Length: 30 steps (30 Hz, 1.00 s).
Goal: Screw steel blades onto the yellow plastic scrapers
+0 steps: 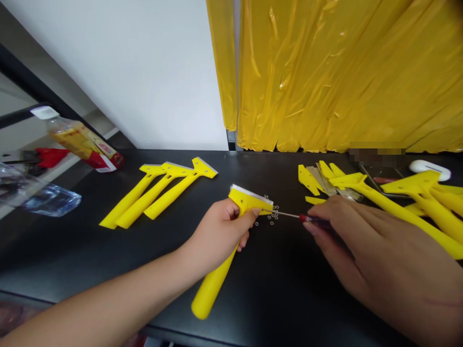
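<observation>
My left hand (226,226) is closed around the neck of a yellow scraper (213,286), its thumb pressed on the head beside a metal blade edge. The scraper's handle slants down toward the front of the black table. In my right hand (376,255) is a screwdriver (316,220) with a dark red handle. Its thin shaft points left, and the tip meets the right part of the scraper head near a hole. Several small metal nuts (272,223) lie on the table by that end of the head.
Several assembled yellow scrapers (155,195) lie side by side at left. Loose yellow scraper handles (415,217), plates (309,179) and blades are piled at right, near a white oval object (430,169). A drink bottle (85,142) and a clear bottle (52,200) lie far left. Yellow plastic sheeting (325,72) stands behind.
</observation>
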Available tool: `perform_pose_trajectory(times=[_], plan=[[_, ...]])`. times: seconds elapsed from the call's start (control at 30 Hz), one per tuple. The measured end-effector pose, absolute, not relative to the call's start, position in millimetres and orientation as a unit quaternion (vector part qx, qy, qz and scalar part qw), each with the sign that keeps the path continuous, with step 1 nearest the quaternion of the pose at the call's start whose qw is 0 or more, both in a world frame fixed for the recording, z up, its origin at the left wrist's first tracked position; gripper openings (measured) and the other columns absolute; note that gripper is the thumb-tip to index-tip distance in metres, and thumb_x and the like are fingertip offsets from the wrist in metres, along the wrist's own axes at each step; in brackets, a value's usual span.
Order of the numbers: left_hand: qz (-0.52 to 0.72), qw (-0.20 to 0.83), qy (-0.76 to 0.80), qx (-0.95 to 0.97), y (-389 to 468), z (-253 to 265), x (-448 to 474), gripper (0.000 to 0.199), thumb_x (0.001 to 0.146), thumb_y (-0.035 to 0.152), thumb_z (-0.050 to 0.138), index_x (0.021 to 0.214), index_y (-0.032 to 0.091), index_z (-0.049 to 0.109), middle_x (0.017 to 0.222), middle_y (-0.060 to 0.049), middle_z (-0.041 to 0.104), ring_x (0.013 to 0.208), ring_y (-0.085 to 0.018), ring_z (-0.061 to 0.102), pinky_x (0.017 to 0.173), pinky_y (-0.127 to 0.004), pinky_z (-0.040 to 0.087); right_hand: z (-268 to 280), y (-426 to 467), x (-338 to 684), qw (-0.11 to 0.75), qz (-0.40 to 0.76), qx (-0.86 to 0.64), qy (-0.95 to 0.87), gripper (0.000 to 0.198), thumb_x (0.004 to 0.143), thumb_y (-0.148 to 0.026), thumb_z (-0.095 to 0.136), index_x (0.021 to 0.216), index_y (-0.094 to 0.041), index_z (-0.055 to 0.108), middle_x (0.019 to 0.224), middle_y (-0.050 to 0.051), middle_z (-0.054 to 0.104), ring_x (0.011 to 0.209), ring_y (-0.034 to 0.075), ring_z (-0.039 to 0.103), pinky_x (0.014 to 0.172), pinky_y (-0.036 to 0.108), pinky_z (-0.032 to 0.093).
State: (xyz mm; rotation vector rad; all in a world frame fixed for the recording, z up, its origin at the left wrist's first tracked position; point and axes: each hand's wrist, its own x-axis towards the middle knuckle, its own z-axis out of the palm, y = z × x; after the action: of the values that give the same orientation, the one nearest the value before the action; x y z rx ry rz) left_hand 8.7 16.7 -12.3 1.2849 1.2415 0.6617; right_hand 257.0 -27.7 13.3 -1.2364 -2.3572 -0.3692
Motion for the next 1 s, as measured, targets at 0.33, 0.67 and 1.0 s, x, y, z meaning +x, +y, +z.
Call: perform_pose_trajectory(times=[0.33,0.67,1.0], plan=[[0.275,0.548,0.549,0.568,16.9,-13.1,8.4,0.046,0.102,0.048,0.067,0.066,0.022,0.054,0.050,0.005,0.056,0.046,-0.011,0.050,0.051,-0.025,0.039,12.2,-23.3,258.9,0.208,-0.108,-0.440,-0.867,0.022,0.115,-0.033,0.049,0.102,-0.023,0.064,0.085,0.004,0.070,0.072,0.025,0.070,0.067,0.042,0.043],[0.327,0.473,0.529,0.624,5.8,-11.3,3.9,0.047,0.106,0.050,0.066,0.070,0.023,0.053,0.058,0.005,0.055,0.056,-0.014,0.050,0.057,-0.028,0.038,13.7,-28.4,262.7,0.221,-0.095,-0.427,-0.872,0.021,0.111,-0.028,0.057,0.096,-0.022,0.070,0.088,0.007,0.077,0.072,0.026,0.071,0.070,0.044,0.046],[0.373,0.436,0.507,0.643,5.0,-2.8,6.1,0.040,0.108,0.038,0.065,0.072,0.023,0.057,0.057,0.006,0.053,0.058,-0.013,0.050,0.060,-0.028,0.040,18.6,-18.9,255.4,0.269,0.334,-0.592,-0.682,0.049,0.108,-0.063,0.055,0.081,-0.024,0.068,0.065,-0.002,0.064,0.056,0.015,0.058,0.048,0.027,0.042]])
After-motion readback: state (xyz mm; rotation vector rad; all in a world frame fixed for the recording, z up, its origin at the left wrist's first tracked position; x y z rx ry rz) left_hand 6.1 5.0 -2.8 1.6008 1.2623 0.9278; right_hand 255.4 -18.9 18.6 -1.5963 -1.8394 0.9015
